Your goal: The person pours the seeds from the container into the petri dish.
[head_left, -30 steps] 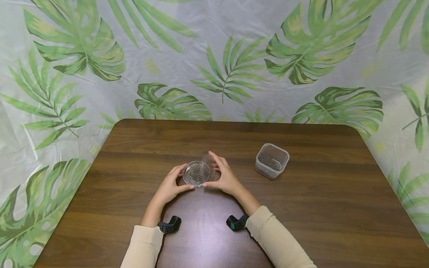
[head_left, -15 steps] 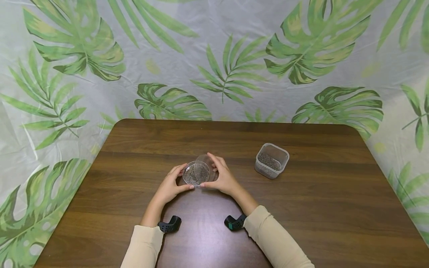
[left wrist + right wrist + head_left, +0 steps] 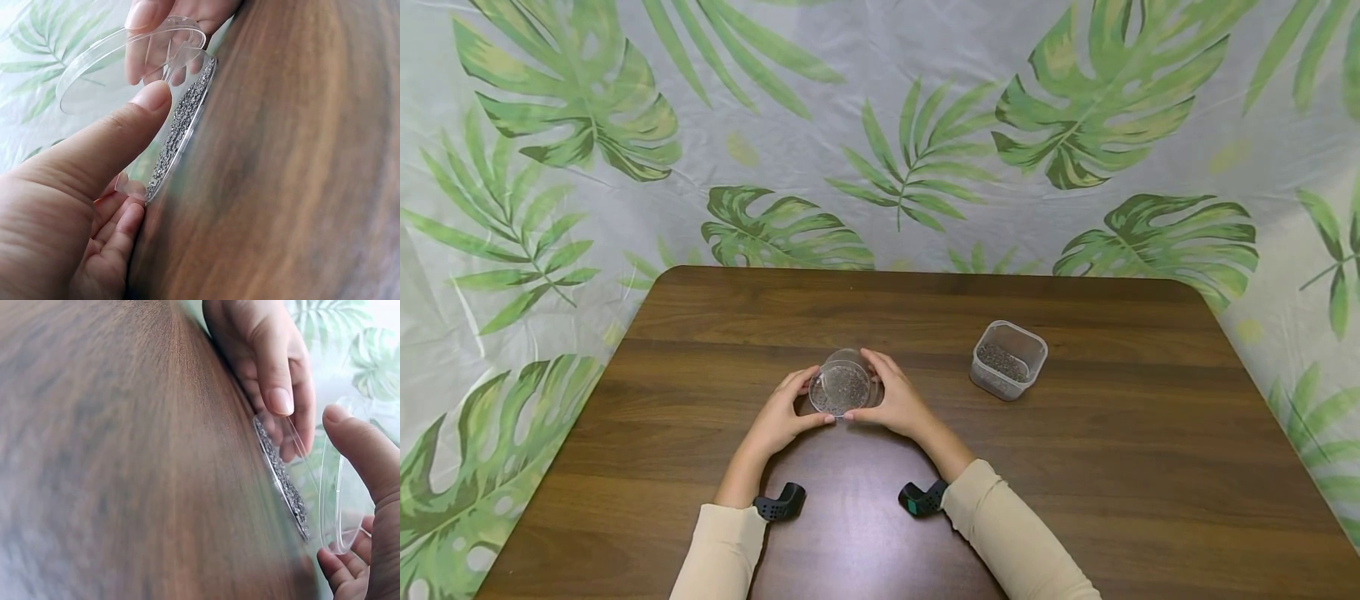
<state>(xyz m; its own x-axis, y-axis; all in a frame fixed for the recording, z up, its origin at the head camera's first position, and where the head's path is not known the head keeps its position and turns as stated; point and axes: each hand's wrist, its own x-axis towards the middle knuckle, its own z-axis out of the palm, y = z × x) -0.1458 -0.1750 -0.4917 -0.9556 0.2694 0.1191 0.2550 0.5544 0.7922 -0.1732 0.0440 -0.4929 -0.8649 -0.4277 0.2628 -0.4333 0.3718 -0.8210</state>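
A clear round petri dish (image 3: pixel 812 403) sits on the table, with a layer of grey-black grains (image 3: pixel 182 124) across its bottom. My left hand (image 3: pixel 781 421) grips its side, thumb at the near edge and fingers round the far edge. Above the dish, my right hand (image 3: pixel 895 406) holds the clear lid (image 3: pixel 331 503) by its rim between thumb and fingers. In both wrist views the lid is tilted and apart from the dish along much of its edge. From the head view the lid overlaps most of the dish, reaching slightly past its far side.
A square translucent plastic tub (image 3: pixel 994 385) with similar dark grains (image 3: pixel 1000 362) stands to the right of the hands. The brown wooden table (image 3: pixel 1120 467) ends at a leaf-patterned cloth (image 3: pixel 925 225). Black devices (image 3: pixel 781 503) are strapped to both wrists.
My right hand has moved slightly left, bringing the lid from the dish's right side to over most of it. The left hand and dish have stayed in place.
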